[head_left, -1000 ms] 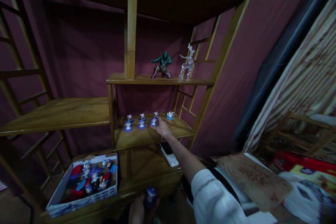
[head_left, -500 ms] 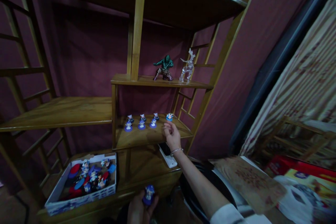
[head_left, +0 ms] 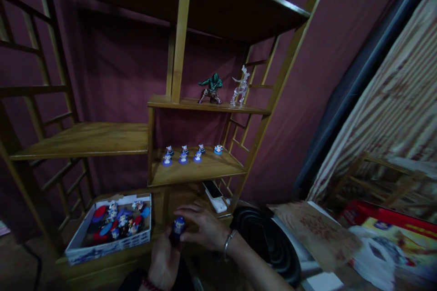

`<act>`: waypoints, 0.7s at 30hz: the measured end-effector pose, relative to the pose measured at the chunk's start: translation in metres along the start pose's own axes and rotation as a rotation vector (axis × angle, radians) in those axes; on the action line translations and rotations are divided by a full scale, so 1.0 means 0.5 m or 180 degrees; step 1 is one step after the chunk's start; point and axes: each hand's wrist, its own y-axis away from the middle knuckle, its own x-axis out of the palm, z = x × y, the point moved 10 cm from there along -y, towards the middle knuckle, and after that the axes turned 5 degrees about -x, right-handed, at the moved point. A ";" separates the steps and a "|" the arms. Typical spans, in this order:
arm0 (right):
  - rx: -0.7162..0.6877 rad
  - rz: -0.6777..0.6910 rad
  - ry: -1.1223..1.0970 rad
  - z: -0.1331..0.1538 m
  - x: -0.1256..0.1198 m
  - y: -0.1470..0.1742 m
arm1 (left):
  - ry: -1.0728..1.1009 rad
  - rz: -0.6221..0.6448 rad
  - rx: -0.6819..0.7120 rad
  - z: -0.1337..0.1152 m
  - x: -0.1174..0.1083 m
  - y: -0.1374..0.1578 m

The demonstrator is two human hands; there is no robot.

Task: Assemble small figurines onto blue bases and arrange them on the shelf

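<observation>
A small blue-haired figurine (head_left: 178,225) is held low in front of the shelf. My left hand (head_left: 163,257) grips it from below, its fingers wrapped about the lower part. My right hand (head_left: 205,227), with a bracelet at the wrist, closes on the same figurine from the right, thumb and fingers on either side of it. On the small shelf (head_left: 201,173) above, blue figurines on purple bases, one of them a front-row figurine (head_left: 183,158), stand before a row of dark-based ones. A figurine with a light blue base (head_left: 218,149) stands at the back right.
A white box (head_left: 109,252) of jumbled figurines and red and blue discs sits at lower left. A green crouching statue (head_left: 212,87) and a clear deer (head_left: 241,87) occupy the shelf above. A phone (head_left: 212,188) lies below, and a coiled black object (head_left: 266,241) is at right.
My right hand has drawn back from the small shelf, down and left, to the blue figurine in my left hand. My left hand has shifted slightly left and up with it.
</observation>
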 end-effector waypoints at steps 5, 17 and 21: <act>0.0126 0.0240 0.0200 -0.001 0.038 -0.014 | 0.0071 0.0074 0.0065 -0.009 0.000 0.006; 0.0263 0.0595 0.1138 0.009 0.062 -0.044 | 0.0224 0.0055 0.0099 -0.030 -0.006 0.024; 0.0291 0.0650 0.1213 0.011 0.070 -0.048 | 0.0194 -0.0077 0.0136 -0.038 -0.016 0.029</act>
